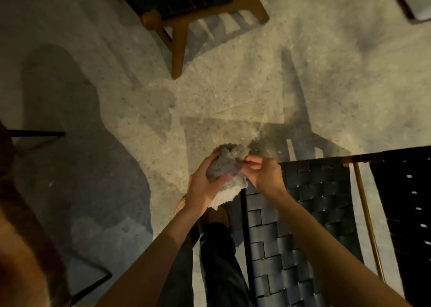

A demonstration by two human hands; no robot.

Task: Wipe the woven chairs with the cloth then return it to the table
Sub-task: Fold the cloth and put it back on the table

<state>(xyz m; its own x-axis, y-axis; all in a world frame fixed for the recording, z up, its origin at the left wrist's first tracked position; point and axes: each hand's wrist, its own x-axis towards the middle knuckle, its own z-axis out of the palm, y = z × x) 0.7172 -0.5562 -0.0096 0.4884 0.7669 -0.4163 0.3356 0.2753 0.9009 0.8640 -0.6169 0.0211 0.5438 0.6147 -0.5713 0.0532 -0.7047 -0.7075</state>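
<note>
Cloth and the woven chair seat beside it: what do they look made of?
The cloth looks like soft terry or microfibre: grey and whitish, nubby pile, crumpled. The woven chair seat is wide flat black straps in basket weave, faint sheen: leather or synthetic, cannot tell.

cloth (224, 173) between both hands | woven chair (300, 213) right | second chair (186, 1) ahead

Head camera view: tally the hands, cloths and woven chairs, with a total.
Hands: 2, left hand and right hand.
Cloth: 1, held by both.
Woven chairs: 2, wood-framed chair and black chair, taking its two panels as one.
Total: 5.
</note>
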